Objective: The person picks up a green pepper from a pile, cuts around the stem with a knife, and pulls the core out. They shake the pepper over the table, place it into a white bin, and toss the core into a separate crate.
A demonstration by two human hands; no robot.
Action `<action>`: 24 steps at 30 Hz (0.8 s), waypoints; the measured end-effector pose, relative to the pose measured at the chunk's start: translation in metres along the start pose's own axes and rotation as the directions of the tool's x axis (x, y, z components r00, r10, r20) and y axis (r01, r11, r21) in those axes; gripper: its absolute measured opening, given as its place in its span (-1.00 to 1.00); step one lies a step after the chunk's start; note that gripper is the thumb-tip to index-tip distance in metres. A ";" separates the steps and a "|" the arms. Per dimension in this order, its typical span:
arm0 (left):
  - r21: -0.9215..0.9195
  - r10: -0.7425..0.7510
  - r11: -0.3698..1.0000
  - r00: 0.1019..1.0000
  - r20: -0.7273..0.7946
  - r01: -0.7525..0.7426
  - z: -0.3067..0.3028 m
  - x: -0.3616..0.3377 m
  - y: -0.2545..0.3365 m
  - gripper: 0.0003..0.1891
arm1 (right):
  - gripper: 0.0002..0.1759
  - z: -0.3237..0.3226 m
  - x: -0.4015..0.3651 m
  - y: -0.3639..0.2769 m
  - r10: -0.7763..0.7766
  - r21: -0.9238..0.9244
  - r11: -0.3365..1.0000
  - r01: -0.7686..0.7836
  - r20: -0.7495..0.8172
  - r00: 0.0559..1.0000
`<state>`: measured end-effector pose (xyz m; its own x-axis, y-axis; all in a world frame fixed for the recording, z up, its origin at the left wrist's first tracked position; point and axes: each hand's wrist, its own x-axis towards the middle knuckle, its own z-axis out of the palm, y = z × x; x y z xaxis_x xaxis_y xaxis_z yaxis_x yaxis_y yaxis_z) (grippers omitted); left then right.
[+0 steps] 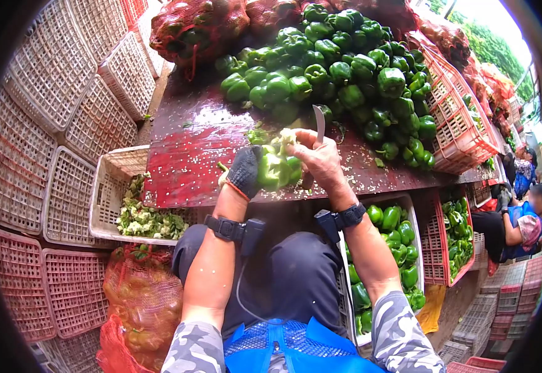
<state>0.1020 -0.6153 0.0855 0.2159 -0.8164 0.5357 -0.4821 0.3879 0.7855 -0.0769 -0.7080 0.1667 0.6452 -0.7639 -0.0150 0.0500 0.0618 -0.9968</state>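
Note:
My left hand (244, 171), in a dark glove, is closed around a green bell pepper (274, 171) just above the table's near edge. Close against it, my right hand (322, 160) is bare and grips a small knife (319, 120) whose blade points up and away from me. The same hand's thumb and fingers pinch a pale seed core (286, 138) at the top of the pepper. Behind both hands, a large heap of whole green bell peppers (345, 74) covers the far part of the red table (190, 143), which is strewn with pale seeds.
Left of my knees, a white crate (106, 205) contains pepper cores (153, 221). On the right, a crate of green peppers (395, 233) stands beside my leg. Stacked crates (19, 155) line the left side, above a red mesh sack (143, 298). Another person (519, 224) sits far right.

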 end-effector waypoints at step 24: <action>0.723 -0.142 0.678 0.942 0.304 -0.131 -0.022 0.011 0.061 -0.82 | -0.59 0.006 -0.010 -0.010 -0.240 -0.503 0.792 0.345 0.263 0.934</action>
<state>0.0934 -0.5914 0.1456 0.0135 -0.9543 0.2986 -0.9693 0.0609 0.2384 -0.0792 -0.6965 0.1776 0.7917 -0.5593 0.2457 -0.1210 -0.5377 -0.8344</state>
